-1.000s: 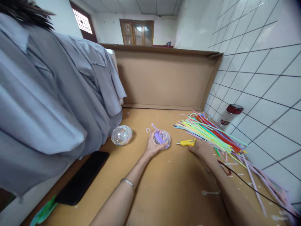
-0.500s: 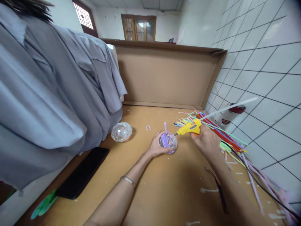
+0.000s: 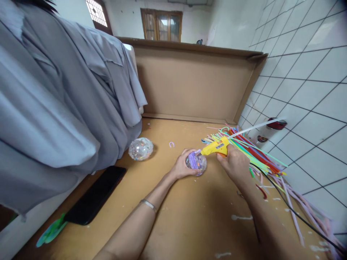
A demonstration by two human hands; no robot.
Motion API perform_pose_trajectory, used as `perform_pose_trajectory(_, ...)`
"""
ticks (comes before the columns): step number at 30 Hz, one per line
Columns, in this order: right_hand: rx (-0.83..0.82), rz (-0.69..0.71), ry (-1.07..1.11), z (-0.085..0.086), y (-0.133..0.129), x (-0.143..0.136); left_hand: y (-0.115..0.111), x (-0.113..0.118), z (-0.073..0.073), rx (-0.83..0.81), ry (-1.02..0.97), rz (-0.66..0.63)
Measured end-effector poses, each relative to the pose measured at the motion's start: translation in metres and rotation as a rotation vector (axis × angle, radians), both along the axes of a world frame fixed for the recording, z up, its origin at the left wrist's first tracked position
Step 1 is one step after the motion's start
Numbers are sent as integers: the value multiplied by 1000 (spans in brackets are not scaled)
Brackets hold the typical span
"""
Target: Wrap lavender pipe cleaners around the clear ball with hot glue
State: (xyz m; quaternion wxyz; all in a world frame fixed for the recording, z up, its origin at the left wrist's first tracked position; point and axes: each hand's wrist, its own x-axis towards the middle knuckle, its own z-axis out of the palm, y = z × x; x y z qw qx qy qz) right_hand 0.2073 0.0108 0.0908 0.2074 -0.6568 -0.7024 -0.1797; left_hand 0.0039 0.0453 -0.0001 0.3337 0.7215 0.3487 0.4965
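My left hand [image 3: 182, 166] is wrapped round a clear ball [image 3: 201, 165] with purple strands on its left side, near the middle of the wooden table. In my right hand [image 3: 235, 161] is a yellow glue gun [image 3: 216, 147], a long clear glue stick rising from its back. The gun's nozzle meets the top of the ball, beside the purple strands. A second clear, round piece [image 3: 141, 148] rests to the left, and a small pale curved piece [image 3: 171, 144] lies between it and the ball.
Colourful pipe cleaners [image 3: 252, 151] lie along the tiled wall at right, with a black cord [image 3: 288, 206]. A black phone [image 3: 96, 196] lies at left beside grey cloth [image 3: 81, 97]. A cardboard panel [image 3: 189, 85] stands at the back.
The glue gun has moved left and its nozzle has gone from the ball's right side to its top. The purple strand that stood upright is now bent down by the nozzle.
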Motion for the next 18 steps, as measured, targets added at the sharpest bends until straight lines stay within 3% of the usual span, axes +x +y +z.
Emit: perform_pose_trajectory(18, 12, 34, 10, -5, 0, -4, 0, 1, -1, -18, 17, 27)
